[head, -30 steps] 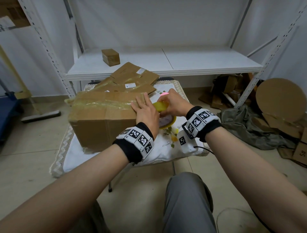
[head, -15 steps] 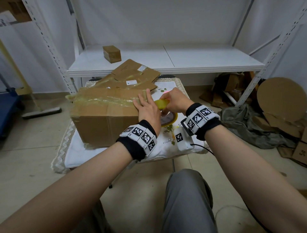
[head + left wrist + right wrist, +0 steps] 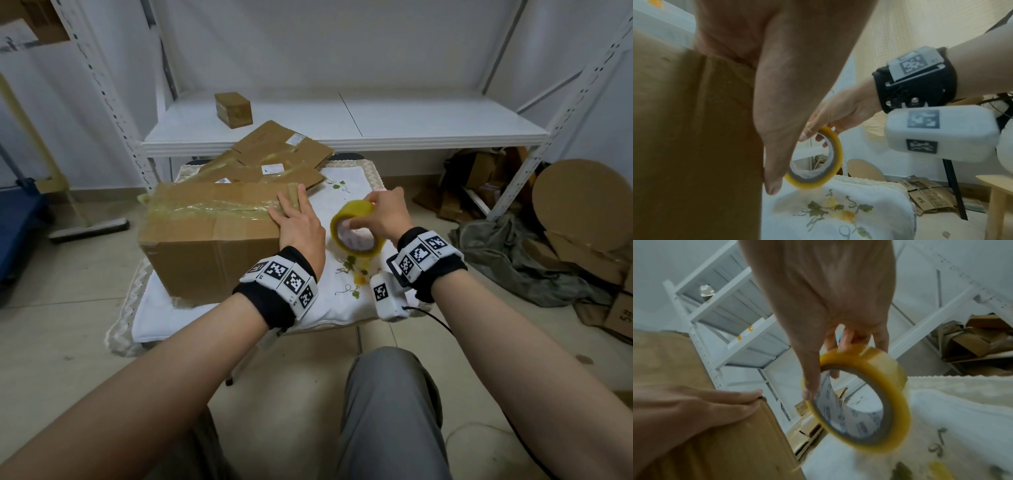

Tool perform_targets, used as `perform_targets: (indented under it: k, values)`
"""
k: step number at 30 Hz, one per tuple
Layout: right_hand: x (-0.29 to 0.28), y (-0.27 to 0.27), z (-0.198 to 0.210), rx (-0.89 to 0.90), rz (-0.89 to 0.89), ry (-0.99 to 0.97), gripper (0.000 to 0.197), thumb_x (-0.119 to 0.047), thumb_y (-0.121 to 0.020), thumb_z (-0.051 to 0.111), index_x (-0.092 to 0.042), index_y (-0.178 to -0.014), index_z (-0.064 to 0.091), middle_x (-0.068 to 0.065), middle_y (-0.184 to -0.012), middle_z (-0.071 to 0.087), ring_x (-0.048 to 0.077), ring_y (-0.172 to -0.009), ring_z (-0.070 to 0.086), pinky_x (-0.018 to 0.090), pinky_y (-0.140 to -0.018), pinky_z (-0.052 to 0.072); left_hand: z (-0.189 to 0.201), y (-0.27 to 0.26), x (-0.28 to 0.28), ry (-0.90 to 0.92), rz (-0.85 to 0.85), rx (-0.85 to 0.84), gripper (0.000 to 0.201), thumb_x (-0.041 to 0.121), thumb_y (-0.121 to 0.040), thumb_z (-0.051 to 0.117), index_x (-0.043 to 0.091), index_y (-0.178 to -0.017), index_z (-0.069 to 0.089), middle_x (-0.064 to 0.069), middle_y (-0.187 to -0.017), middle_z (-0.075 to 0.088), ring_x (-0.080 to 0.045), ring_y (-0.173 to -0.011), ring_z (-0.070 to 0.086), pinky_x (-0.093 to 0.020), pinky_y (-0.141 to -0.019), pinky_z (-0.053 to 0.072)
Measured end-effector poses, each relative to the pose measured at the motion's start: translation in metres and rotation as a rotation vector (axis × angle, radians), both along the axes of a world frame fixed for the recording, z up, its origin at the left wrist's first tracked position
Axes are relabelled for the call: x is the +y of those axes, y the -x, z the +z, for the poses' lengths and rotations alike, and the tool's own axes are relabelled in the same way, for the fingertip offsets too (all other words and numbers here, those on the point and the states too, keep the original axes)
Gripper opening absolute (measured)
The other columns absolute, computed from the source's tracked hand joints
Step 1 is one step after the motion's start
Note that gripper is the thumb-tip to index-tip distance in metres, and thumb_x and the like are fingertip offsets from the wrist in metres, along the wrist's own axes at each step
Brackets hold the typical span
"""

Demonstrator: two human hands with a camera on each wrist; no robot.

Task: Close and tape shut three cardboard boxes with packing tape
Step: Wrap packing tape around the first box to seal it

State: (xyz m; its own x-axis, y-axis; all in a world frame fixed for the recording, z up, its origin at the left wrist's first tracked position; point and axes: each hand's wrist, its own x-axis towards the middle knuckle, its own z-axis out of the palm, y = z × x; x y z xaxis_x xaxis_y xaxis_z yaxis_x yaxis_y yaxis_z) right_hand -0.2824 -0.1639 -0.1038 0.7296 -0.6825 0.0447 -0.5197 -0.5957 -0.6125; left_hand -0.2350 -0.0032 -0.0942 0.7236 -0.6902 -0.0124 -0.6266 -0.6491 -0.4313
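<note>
Cardboard seam taped, roll pulled clear of box 1

Your left hand (image 3: 297, 224) lies flat with straight fingers on the right end of the cardboard box (image 3: 212, 240), which sits on the cloth-covered table (image 3: 342, 301), pressing the tape strip (image 3: 219, 208) along the closed top seam. Your right hand (image 3: 385, 214) grips the yellow tape roll (image 3: 356, 231) just beside the box, fingers hooked through its core. I cannot tell whether the strip is cut free. Judging from this, you are finishing this seam; next, rub the end down over the edge, then take another box from the flattened cardboard (image 3: 274, 161) behind.
</note>
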Motion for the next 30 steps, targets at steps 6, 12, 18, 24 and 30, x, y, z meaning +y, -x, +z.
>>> perform_targets:
  k: [6,12,18,24,30]
  values:
    - [0.011,-0.012,-0.017,0.166,0.012,0.234,0.053,-0.019,-0.077,0.086,-0.005,-0.12,0.059,0.015,-0.138,0.027,0.035,-0.124,0.043,0.04,-0.104,0.044,-0.002,-0.002,0.001,0.006,-0.001,0.01,0.053,0.032,-0.107,0.033,0.004,-0.153,0.032,-0.028,-0.162,-0.011,-0.059,-0.144,0.008,-0.065,-0.114,0.026]
    - [0.016,-0.006,-0.026,0.43,0.142,0.072,0.057,-0.053,-0.08,0.079,-0.007,-0.111,0.067,0.011,-0.129,0.027,0.03,-0.114,0.046,0.038,-0.105,0.044,0.01,-0.001,0.003,0.096,0.013,0.107,0.052,0.032,-0.106,0.029,0.003,-0.148,0.04,-0.024,-0.163,-0.005,-0.056,-0.145,0.012,-0.065,-0.113,0.026]
    - [0.02,-0.012,-0.015,-0.008,0.06,-0.098,0.016,-0.02,-0.098,0.059,-0.013,-0.089,0.071,0.016,-0.122,0.054,0.028,-0.102,0.057,0.023,-0.074,0.05,0.04,0.002,0.005,0.24,-0.08,0.148,0.033,0.01,-0.098,0.041,0.009,-0.124,0.062,-0.019,-0.14,0.049,-0.039,-0.121,0.051,-0.049,-0.09,0.05]
    - [0.055,-0.018,0.009,-0.227,0.252,-0.666,0.023,-0.004,-0.103,0.047,-0.003,-0.087,0.063,-0.006,-0.056,0.059,0.005,-0.046,0.055,0.017,-0.051,0.05,0.039,-0.005,0.005,0.347,-0.077,0.127,0.019,0.009,-0.096,0.055,0.016,-0.111,0.065,-0.006,-0.112,0.063,-0.031,-0.106,0.061,-0.036,-0.072,0.043]
    - [0.065,-0.022,0.01,-0.191,0.265,-0.79,0.021,-0.01,-0.105,0.044,-0.006,-0.097,0.063,0.01,-0.082,0.053,0.017,-0.067,0.048,0.019,-0.051,0.053,0.028,-0.013,-0.001,0.428,-0.008,0.088,0.067,0.017,-0.091,0.065,0.007,-0.148,0.032,-0.013,-0.127,0.055,-0.03,-0.102,0.064,-0.037,-0.069,0.047]
